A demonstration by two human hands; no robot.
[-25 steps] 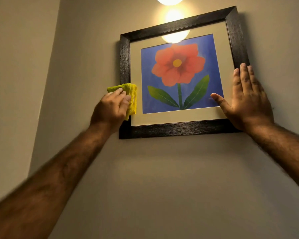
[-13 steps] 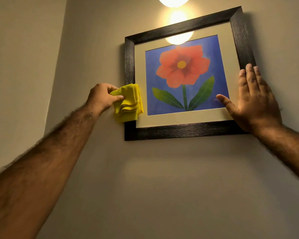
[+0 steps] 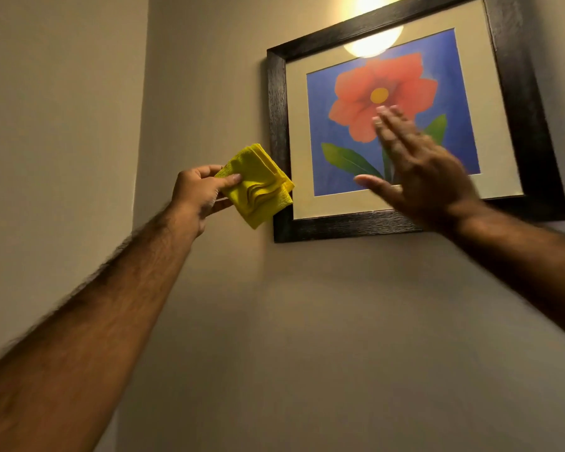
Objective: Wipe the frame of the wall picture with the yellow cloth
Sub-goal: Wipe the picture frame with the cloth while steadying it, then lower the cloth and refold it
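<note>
The wall picture has a dark wooden frame (image 3: 277,125) around a cream mat and a red flower on blue. It hangs at the upper right. My left hand (image 3: 198,190) pinches a folded yellow cloth (image 3: 258,185) by its left edge. The cloth's right corner overlaps the lower part of the frame's left side; whether it touches there I cannot tell. My right hand (image 3: 424,171) is blurred, fingers spread, in front of the picture's lower middle, holding nothing. It hides part of the flower's stem and the bottom mat.
A wall lamp (image 3: 369,4) glows above the picture and reflects in the glass. A wall corner (image 3: 141,125) runs vertically left of the frame. Bare beige wall (image 3: 323,321) lies below the picture.
My right hand has left the frame's right side and moved left across the picture. My left hand has drawn the cloth off the frame's left side. The view has shifted left.
</note>
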